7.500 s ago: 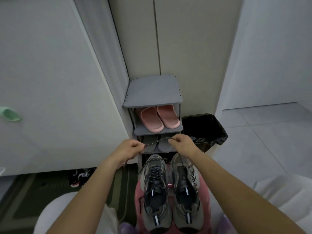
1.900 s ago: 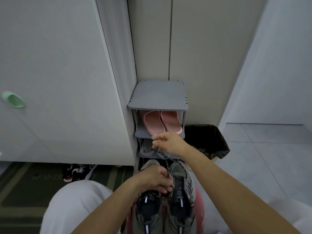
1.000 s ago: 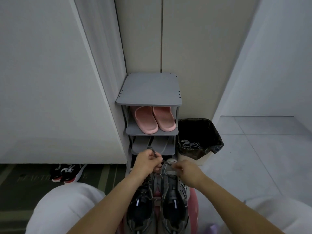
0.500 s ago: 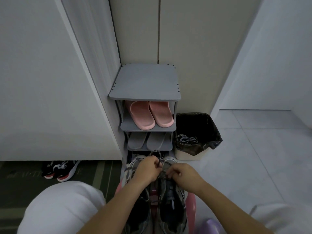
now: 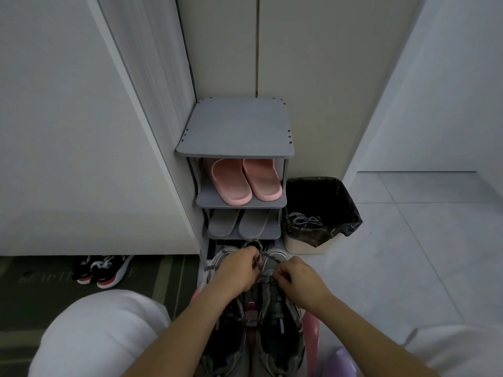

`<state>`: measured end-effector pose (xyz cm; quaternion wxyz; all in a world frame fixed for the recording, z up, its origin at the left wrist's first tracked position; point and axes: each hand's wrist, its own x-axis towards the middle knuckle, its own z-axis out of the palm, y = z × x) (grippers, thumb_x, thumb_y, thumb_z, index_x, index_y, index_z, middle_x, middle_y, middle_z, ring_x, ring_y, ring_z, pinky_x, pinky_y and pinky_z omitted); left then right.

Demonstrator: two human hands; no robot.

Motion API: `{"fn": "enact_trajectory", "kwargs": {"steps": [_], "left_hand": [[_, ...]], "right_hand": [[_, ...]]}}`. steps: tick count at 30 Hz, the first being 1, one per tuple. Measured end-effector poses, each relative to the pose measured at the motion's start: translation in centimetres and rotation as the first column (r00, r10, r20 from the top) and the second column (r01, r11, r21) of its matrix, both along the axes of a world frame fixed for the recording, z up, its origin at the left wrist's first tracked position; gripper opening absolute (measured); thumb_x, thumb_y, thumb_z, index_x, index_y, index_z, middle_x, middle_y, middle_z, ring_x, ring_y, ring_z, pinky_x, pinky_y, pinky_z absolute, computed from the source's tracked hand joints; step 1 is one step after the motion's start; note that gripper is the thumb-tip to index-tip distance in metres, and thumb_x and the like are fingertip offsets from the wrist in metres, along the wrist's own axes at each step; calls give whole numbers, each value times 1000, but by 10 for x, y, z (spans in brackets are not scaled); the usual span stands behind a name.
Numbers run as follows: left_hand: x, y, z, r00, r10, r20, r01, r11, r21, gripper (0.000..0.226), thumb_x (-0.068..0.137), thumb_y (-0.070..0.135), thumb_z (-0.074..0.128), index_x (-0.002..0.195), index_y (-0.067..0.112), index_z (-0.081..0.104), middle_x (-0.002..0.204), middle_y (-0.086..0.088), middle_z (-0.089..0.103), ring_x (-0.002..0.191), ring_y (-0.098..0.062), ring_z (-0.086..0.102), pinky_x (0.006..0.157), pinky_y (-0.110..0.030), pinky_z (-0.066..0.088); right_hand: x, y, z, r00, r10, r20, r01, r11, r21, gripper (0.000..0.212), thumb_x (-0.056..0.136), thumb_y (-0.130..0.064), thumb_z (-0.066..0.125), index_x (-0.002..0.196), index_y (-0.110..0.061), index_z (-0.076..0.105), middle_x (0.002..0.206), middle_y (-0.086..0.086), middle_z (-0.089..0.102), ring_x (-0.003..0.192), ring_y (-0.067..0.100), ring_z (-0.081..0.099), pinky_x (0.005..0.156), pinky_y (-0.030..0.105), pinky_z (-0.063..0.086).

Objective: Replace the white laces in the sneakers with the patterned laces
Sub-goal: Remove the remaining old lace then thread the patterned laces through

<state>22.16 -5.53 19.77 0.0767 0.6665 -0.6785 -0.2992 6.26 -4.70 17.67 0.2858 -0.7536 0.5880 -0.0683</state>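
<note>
Left hand [image 5: 236,273] and right hand [image 5: 299,278] each pinch patterned lace [image 5: 269,257] above the sneakers [image 5: 280,325]; mat [image 5: 40,281] lettering illegible.

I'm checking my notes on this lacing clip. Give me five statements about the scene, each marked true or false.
1. Both the left hand and the right hand pinch the patterned lace. True.
2. The pink slippers sit on the top board of the shoe rack. False: they are on the shelf below it.
3. A tangle of laces lies in the bin. True.
4. The bin stands left of the rack. False: it stands to its right.
5. The grey slippers sit one shelf below the pink ones. True.
</note>
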Motion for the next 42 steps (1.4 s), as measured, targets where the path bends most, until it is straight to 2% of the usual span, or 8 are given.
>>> {"fn": "enact_trajectory", "kwargs": {"steps": [6, 13, 21, 25, 30, 33, 38, 42], "left_hand": [[-3, -1, -1, 1000, 17, -24, -18, 999, -40, 10, 89, 17, 57, 99, 17, 56, 94, -1, 63, 90, -20, 59, 78, -29, 46], [-5, -5, -2, 989, 75, -130, -76, 997, 2, 12, 86, 15, 60, 85, 22, 50, 72, 11, 50, 74, -10, 51, 68, -19, 40], [-3, -4, -7, 986, 91, -143, -88, 996, 23, 13, 87, 15, 59, 92, 22, 49, 70, 11, 47, 72, -9, 49, 67, -20, 41], [-3, -4, -6, 973, 119, -199, -108, 992, 66, 12, 88, 14, 59, 92, 21, 51, 69, 10, 47, 62, -3, 45, 56, -12, 37], [-7, -2, -8, 981, 108, -161, -107, 994, 19, 13, 88, 14, 57, 89, 23, 47, 71, 9, 47, 73, -11, 50, 69, -23, 43], [-8, -3, -9, 967, 146, -207, -141, 989, 40, 14, 88, 13, 58, 91, 22, 47, 72, 10, 49, 76, -11, 51, 66, -19, 41], [-9, -2, -13, 975, 113, -190, -103, 993, 59, 19, 85, 14, 64, 91, 20, 48, 68, 10, 48, 62, -4, 45, 58, -17, 38], [-10, -1, -14, 976, 129, -173, -121, 991, 58, 22, 83, 15, 68, 92, 21, 48, 71, 11, 50, 72, -11, 52, 65, -22, 43]], "right_hand": [[3, -2, -4, 1000, -7, -20, 7, 1000, -25, 24, 94, -28, 48, 88, -10, 62, 96, 7, 52, 89, 23, 58, 75, 28, 42], [2, -3, -7, 1000, -23, 10, 23, 999, -35, 24, 93, -28, 50, 85, -10, 63, 96, 8, 53, 89, 23, 57, 75, 29, 43], [0, -4, -10, 998, -39, 39, 39, 999, -3, 18, 89, -28, 54, 85, -15, 66, 90, 1, 49, 80, 14, 48, 71, 24, 38], [0, -5, -10, 997, -47, 65, 45, 998, 34, 12, 85, -24, 57, 78, -20, 66, 85, 0, 55, 77, 14, 52, 64, 19, 38], [0, -7, -9, 995, -63, 83, 59, 997, 49, 12, 82, -23, 61, 83, -16, 71, 78, -3, 50, 70, 11, 48, 60, 18, 35], [0, -6, -10, 994, -70, 90, 66, 997, 43, 12, 82, -22, 62, 84, -16, 72, 80, -3, 52, 72, 11, 50, 64, 19, 38], [1, -5, -10, 993, -94, 66, 92, 995, 36, 12, 82, -24, 61, 82, -16, 70, 83, -1, 53, 75, 12, 51, 67, 22, 44], [8, 0, -9, 989, -146, -13, 146, 989, -8, 13, 84, -26, 58, 83, -19, 69, 99, 2, 59, 85, 18, 60, 71, 28, 49]]}}
